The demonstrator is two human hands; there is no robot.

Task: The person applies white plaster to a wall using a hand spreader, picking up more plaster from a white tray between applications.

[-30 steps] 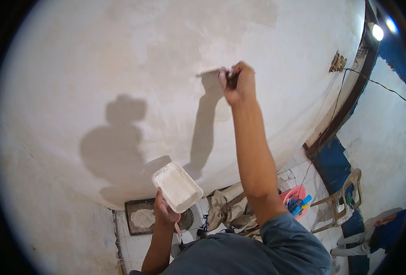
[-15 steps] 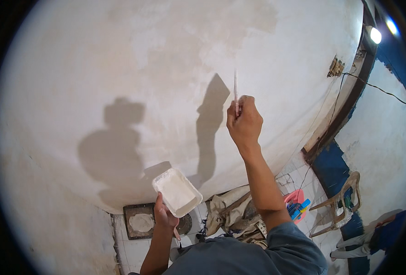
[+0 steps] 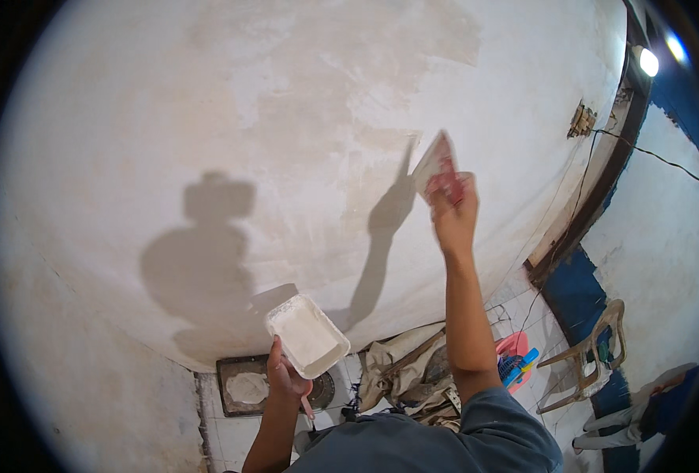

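My right hand point(image 3: 455, 219) is raised before the pale wall point(image 3: 231, 102), closed round the reddish handle of a putty knife point(image 3: 434, 163). Its broad blade points up and left, slightly blurred by motion; whether it touches the wall I cannot tell. Lower down, my left hand point(image 3: 286, 378) grips the near left side of a white rectangular tray point(image 3: 330, 360). White putty point(image 3: 302, 329) coats the bottom of the tray. A pinkish handle point(image 3: 308, 404) sticks out below the left hand, and its other end is hidden. Damp-looking, darker patches cover parts of the wall.
On the tiled floor lie a dark square board point(image 3: 225, 386) with whitish material and a crumpled beige cloth point(image 3: 381, 370). Farther right are a pink basin point(image 3: 512, 342), a plastic chair point(image 3: 582, 355) and another person point(image 3: 669, 410). A cable point(image 3: 641, 147) hangs across the right side.
My right hand has moved right with the putty knife, and the blade has turned from edge-on to showing its flat face. My left hand and the tray have barely moved.
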